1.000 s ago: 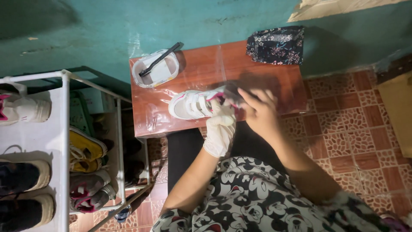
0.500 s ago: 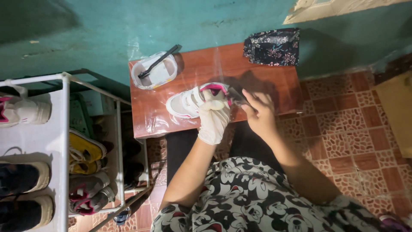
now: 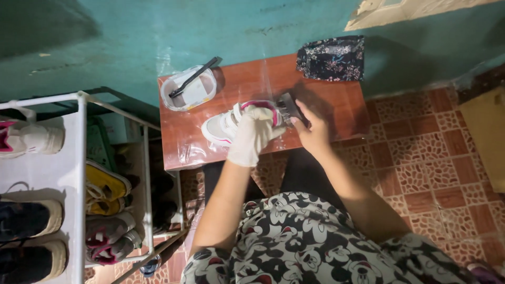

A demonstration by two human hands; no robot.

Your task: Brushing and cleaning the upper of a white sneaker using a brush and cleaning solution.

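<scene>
A small white sneaker with pink trim (image 3: 223,125) lies on a low reddish-brown table (image 3: 336,105). My left hand (image 3: 253,135), in a white glove, grips the sneaker over its heel end. My bare right hand (image 3: 310,134) holds a dark scrubbing brush (image 3: 289,108) pressed against the sneaker's heel. A white bowl (image 3: 189,89) with a black toothbrush-like brush (image 3: 193,77) laid across it stands at the table's far left.
A dark floral pouch (image 3: 331,58) sits at the table's far right against the teal wall. A white shoe rack (image 3: 79,158) on the left holds several pairs of shoes. Patterned red floor tiles (image 3: 436,152) lie to the right.
The sneaker and both hands have shifted slightly; the brush in my right hand has moved along the sneaker's heel, and my gloved left hand has re-gripped the shoe.
</scene>
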